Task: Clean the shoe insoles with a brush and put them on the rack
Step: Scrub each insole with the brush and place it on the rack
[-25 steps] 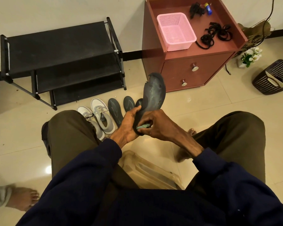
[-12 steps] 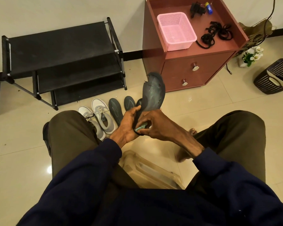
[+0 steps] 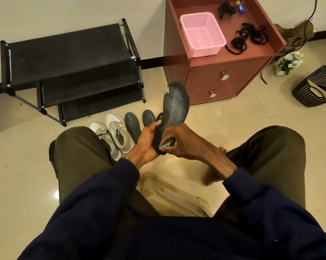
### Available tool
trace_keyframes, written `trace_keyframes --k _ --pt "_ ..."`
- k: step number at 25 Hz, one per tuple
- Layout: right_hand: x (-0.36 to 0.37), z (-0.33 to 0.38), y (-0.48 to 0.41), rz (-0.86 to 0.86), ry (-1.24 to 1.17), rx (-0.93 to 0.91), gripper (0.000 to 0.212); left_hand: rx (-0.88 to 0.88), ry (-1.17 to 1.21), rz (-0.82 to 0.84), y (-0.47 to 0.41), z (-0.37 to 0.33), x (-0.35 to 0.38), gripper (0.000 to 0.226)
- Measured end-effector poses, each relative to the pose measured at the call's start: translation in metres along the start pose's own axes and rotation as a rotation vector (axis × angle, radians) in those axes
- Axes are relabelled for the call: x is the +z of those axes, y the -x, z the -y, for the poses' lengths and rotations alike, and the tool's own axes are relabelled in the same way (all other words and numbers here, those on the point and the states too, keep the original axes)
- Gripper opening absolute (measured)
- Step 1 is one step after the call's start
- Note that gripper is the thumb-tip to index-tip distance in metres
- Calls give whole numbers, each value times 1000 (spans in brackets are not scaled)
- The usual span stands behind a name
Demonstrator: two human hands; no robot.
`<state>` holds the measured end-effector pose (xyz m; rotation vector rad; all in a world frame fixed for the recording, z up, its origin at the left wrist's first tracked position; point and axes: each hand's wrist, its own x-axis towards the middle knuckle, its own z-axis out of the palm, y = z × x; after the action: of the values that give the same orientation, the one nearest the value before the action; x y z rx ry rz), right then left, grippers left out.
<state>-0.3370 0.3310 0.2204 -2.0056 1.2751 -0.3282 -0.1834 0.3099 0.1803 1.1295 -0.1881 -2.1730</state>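
A worn dark insole (image 3: 175, 107) with a torn toe edge stands upright between my knees. My left hand (image 3: 148, 140) grips its lower left side. My right hand (image 3: 179, 141) presses a small teal brush (image 3: 166, 145) against the insole's heel end. More dark insoles lie on the floor: one (image 3: 133, 124) beside the shoes, another (image 3: 148, 118) partly hidden behind my left hand. The black three-tier shoe rack (image 3: 70, 66) stands against the wall at the upper left, its shelves bare.
A pair of grey-white sneakers (image 3: 111, 136) sits by my left knee. A red-brown cabinet (image 3: 224, 77) carries a pink basket (image 3: 202, 34) and black laces (image 3: 248, 37). A dark woven basket (image 3: 316, 87) and white flowers (image 3: 290, 61) stand right. A beige stool (image 3: 169, 196) lies below me.
The brush hand has shifted slightly along the heel end of the insole. The insole stays upright in my left hand. A bare foot at the lower left has left the view.
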Motion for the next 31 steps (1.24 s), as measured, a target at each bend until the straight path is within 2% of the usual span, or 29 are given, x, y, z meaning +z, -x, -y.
trace_keyframes --k 2,5,7,10,11,14,15,16,18,20,25,29,31 --pt "-4 -11 -4 -110 170 41 17 6 -7 -16 2 -1 2 32" --pt "-4 -14 -8 -263 269 89 21 4 13 7 3 -2 4 27" --pt "4 -5 -6 -217 135 0 19 8 7 -17 4 -4 4 31" --pt "2 3 1 4 -41 -39 15 -7 12 3 4 -2 1 51" --pt "-1 -1 0 -8 3 -12 16 0 10 -14 4 -2 1 48" --pt "-6 -17 -6 -249 240 107 21 21 25 15 6 -2 4 30" --pt "-5 -17 -7 -294 250 115 21 22 18 0 6 -2 4 28" --pt "-1 -14 -6 -284 216 83 20 27 11 -12 6 -2 4 28" --pt "4 -4 -2 -136 75 6 16 29 -6 -18 6 -2 4 35" --pt "2 -3 1 -27 -10 17 14 18 -11 -33 5 -2 2 40" --pt "3 -16 -5 -321 197 127 19 33 3 -22 5 -2 5 29" --pt "9 1 -1 -106 -38 10 13 7 -7 -28 2 0 1 41" --pt "9 -2 -4 -203 -68 22 14 10 -2 -16 2 -1 1 32"
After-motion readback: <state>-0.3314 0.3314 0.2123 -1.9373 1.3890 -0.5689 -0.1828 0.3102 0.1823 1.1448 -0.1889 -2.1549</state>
